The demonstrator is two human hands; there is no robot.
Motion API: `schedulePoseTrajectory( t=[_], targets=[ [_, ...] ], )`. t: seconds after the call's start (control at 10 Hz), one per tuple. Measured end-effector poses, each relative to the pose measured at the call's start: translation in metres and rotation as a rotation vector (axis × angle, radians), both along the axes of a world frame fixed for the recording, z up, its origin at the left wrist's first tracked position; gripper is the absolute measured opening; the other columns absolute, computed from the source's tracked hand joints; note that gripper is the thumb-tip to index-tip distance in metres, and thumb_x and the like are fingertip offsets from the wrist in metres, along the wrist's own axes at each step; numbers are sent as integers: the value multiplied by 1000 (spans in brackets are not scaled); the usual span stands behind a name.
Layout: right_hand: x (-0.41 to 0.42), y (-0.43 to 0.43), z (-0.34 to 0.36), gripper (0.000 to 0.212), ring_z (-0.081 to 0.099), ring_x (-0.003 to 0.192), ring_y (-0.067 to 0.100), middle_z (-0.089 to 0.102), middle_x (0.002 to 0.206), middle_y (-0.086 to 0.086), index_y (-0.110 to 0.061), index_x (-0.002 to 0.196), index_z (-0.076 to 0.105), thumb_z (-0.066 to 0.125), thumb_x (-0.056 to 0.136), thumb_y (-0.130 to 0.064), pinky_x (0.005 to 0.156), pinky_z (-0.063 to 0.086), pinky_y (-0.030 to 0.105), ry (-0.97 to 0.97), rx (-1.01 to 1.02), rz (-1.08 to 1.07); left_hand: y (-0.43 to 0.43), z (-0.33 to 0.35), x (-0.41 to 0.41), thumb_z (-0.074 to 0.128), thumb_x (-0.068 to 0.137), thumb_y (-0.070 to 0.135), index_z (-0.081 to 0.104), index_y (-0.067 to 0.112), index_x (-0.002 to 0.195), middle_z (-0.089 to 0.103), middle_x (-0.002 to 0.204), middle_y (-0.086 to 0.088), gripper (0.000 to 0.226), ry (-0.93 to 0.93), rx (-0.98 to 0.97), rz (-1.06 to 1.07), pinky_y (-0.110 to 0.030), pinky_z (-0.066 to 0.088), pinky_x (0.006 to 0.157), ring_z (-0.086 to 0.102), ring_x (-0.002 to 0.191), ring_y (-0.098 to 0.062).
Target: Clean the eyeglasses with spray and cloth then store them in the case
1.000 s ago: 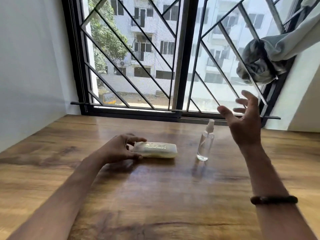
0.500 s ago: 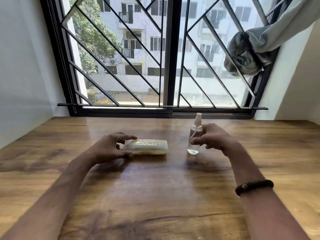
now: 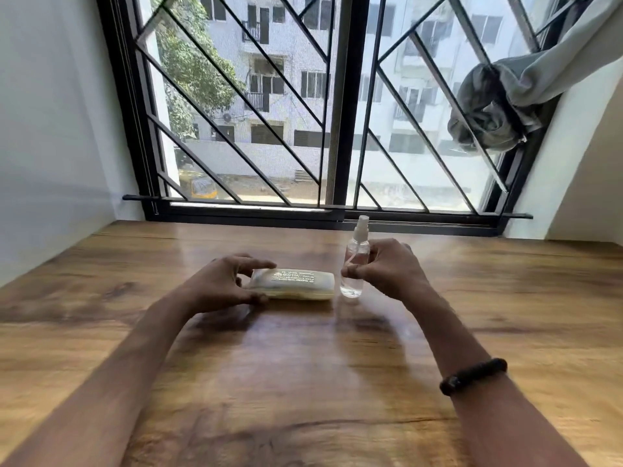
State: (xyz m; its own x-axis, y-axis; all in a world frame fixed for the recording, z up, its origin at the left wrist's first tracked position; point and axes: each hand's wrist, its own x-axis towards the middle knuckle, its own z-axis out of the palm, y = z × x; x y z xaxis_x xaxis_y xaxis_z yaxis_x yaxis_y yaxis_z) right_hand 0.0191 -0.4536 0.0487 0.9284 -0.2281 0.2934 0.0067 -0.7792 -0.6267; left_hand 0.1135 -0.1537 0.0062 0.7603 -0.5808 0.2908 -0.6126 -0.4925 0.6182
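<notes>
Toward the far middle of the counter (image 3: 303, 382) the pale eyeglass case (image 3: 296, 284) lies flat and closed, with the spray bottle (image 3: 357, 246) upright just beside its right end. The left hand (image 3: 219, 288) has its grip clamped on the case's left end, fingers over the lid and thumb at the near edge. The right hand (image 3: 391, 267) has its grip closed round the bottle's middle. The case looks rigid and light, best steadied at one end while the lid is opened. The clear bottle looks light, smooth and easily tipped, so it should be held by the body. The eyeglasses are not visible and are presumably inside the case.
</notes>
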Motion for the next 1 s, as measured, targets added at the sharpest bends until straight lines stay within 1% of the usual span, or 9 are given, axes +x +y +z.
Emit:
schedulePoseTrajectory(
  t=[0.2, 0.3, 0.5, 0.6, 0.7, 0.8, 0.9, 1.0],
  targets=[
    [-2, 4, -2, 53, 69, 91, 18, 76, 80, -8, -32, 79, 76, 64, 42, -68, 84, 57, 42, 26, -18, -27, -2, 4, -4, 91, 73, 29, 68, 35, 128, 64, 116, 15, 60, 2, 19, 14, -34, 54, 90, 62, 98, 1],
    [-1, 4, -3, 56, 69, 91, 19, 76, 82, -7, -29, 80, 76, 63, 42, -68, 84, 57, 42, 35, -6, -37, -2, 4, -5, 91, 74, 27, 69, 33, 129, 64, 115, 15, 60, 4, 25, 21, -35, 53, 91, 62, 100, -2],
    [2, 4, -4, 42, 69, 91, 20, 76, 84, -6, -28, 81, 75, 72, 52, -58, 85, 56, 42, 52, -15, -46, -3, 6, -6, 90, 73, 30, 68, 34, 129, 63, 114, 18, 61, -5, 50, 46, -30, 53, 90, 61, 100, 0],
    [2, 4, -5, 50, 69, 92, 19, 76, 86, -6, -29, 82, 75, 68, 45, -62, 85, 56, 41, 72, -12, -53, -2, 7, -9, 90, 73, 32, 68, 36, 129, 63, 114, 18, 60, 13, 51, 49, -33, 54, 91, 61, 102, 1],
    [5, 2, -6, 59, 69, 95, 19, 76, 86, -7, -28, 85, 74, 68, 41, -66, 87, 56, 41, 81, 1, -32, -3, 9, -12, 89, 72, 44, 68, 37, 129, 65, 118, 15, 60, 19, 58, 57, -37, 55, 96, 62, 107, -2],
    [3, 2, -4, 85, 65, 105, 19, 74, 103, -6, -32, 112, 66, 72, 40, -77, 92, 53, 40, 70, 34, -14, -6, 14, -19, 65, 53, 93, 64, 37, 132, 65, 123, 17, 97, 40, 52, 86, -31, 54, 96, 63, 112, 1],
    [-2, 5, -2, 117, 56, 123, 25, 61, 134, 1, -30, 144, 40, 66, 44, -86, 100, 48, 44, -118, -22, -28, -11, 10, -18, 41, 56, 103, 40, 31, 152, 54, 145, 4, 121, -56, 17, 167, -36, 48, 105, 54, 132, -14],
    [-2, 8, -1, 120, 41, 140, 24, 43, 153, 2, -23, 152, 30, 60, 56, -87, 107, 40, 50, -411, -211, -59, -21, 6, -16, 36, 70, 96, 17, 23, 162, 24, 166, -9, 119, -340, -5, 343, -50, 28, 122, 24, 153, -29]
  ],
)
